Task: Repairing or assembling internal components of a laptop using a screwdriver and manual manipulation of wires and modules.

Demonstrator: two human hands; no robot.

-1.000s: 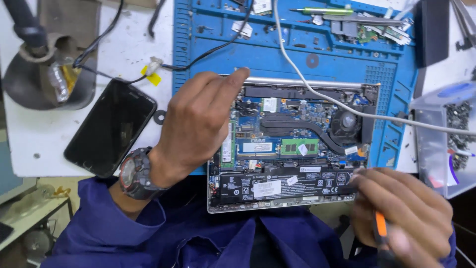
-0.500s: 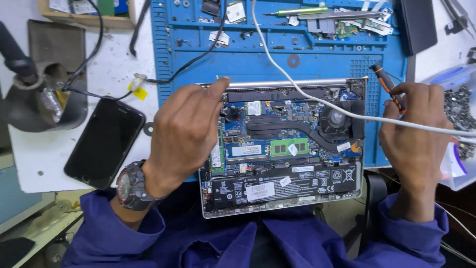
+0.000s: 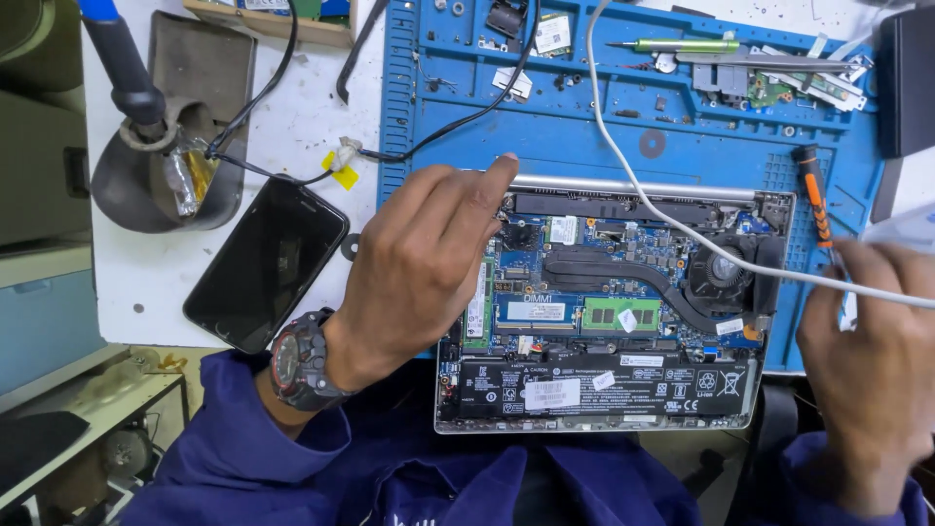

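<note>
A: What is seen under the hands?

B: An opened laptop (image 3: 623,312) is laid on a blue work mat (image 3: 584,117), with the bottom cover removed. The boards, a black battery (image 3: 594,385) along the near edge and a round fan (image 3: 721,268) at the right side are exposed.

A: How is the left hand (image 3: 419,268) placed?

B: It is rested on the left part of the laptop. The fingers are stretched out and kept loosely together, and the fingertip (image 3: 504,166) is put at the far left corner, near the hinge. Nothing is gripped by it. A dark wristwatch (image 3: 297,360) is worn on this wrist.

A: And the right hand (image 3: 877,351)?

B: It is blurred, at the right edge of the laptop, half curled. An orange and black screwdriver (image 3: 813,195) is seen just above it, and the lower end appears to be touched by the fingers, but a firm grip cannot be confirmed.

A: What else is found around?

B: A white cable (image 3: 643,195) is run across the laptop, from the far side over the fan to the right. A black phone (image 3: 265,263) is laid face up on the white table, left of the mat. A soldering iron (image 3: 122,68) is kept in its stand at the far left. A green pen-like tool (image 3: 682,45) and small parts are laid on the far part of the mat.
</note>
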